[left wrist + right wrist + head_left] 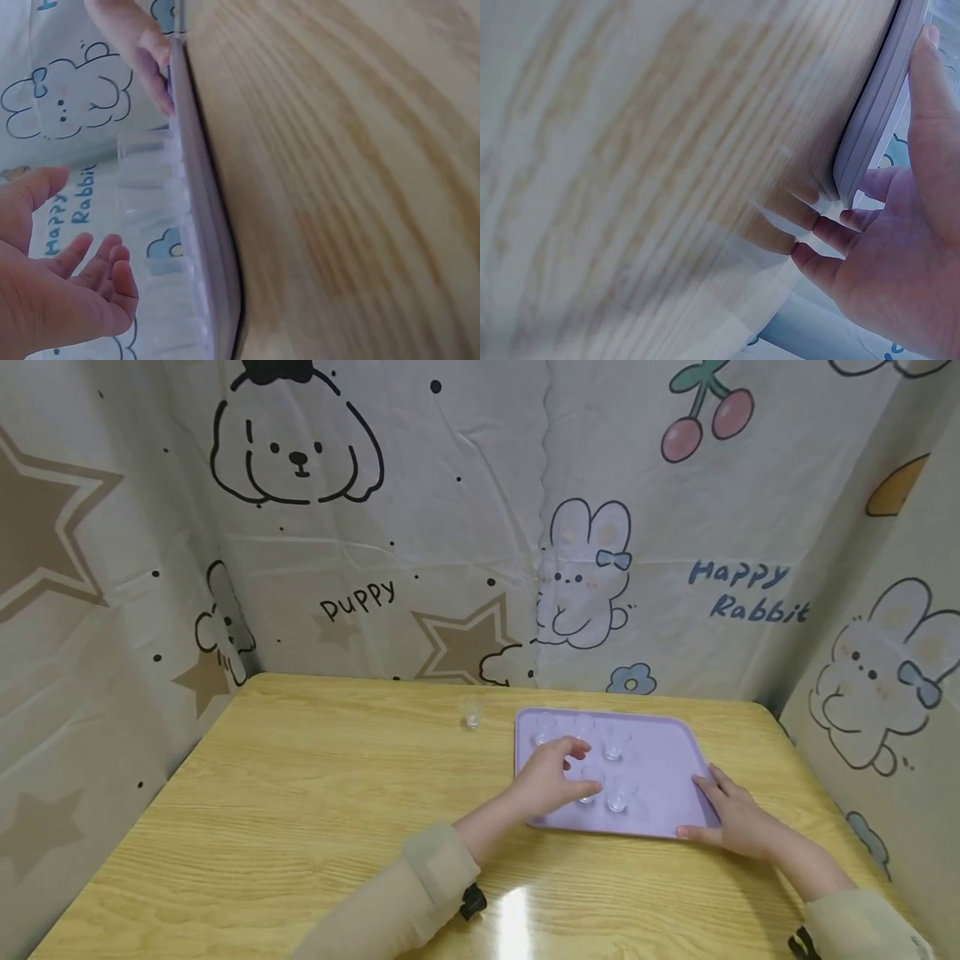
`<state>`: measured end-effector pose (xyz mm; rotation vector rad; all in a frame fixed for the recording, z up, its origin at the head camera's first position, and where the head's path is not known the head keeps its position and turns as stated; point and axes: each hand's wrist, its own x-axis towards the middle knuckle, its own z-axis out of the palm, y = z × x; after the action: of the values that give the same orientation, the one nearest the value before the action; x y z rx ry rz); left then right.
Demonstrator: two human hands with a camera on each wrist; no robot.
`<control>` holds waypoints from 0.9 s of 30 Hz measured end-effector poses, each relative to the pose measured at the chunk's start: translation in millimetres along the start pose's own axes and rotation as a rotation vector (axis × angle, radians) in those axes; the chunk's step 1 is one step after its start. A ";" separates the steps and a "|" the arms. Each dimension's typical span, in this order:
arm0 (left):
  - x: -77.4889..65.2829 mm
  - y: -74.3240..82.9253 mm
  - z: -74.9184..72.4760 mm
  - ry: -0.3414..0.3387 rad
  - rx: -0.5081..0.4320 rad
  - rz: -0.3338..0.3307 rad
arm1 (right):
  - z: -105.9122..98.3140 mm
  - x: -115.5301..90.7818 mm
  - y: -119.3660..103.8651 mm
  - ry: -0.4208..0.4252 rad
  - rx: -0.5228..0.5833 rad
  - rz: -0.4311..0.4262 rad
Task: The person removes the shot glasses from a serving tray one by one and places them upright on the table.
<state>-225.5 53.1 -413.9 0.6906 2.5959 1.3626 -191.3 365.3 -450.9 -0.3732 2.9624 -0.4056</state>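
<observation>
A lavender tray [660, 768] lies on the table, bearing several small clear cups. Two of these, a near cup [619, 795] and a farther cup [616, 744], stand to the right of my left hand [546, 777]. That hand hovers over the tray's left half, thumb spread from loosely bent fingers, with nothing held. In the left wrist view, a gap shows between the left hand [67, 277] and the clear cups [146, 176]. My right hand [738, 818] grips the tray's near right corner, thumb along the front rim, fingers at the right side, as the right wrist view also shows [907, 232].
Off the tray, another clear cup [472, 717] stands near the back of the wooden table [315, 793]. A printed cloth [450, 527] with cartoon animals hangs behind and along both sides.
</observation>
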 end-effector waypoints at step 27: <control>19.1 -3.8 17.5 -0.032 0.114 -0.111 | -4.4 0.2 -1.3 -0.042 0.032 0.010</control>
<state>-238.1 73.0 -425.4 0.5683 2.6594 1.1704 -191.9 365.2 -446.3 -0.3584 2.9117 -0.4377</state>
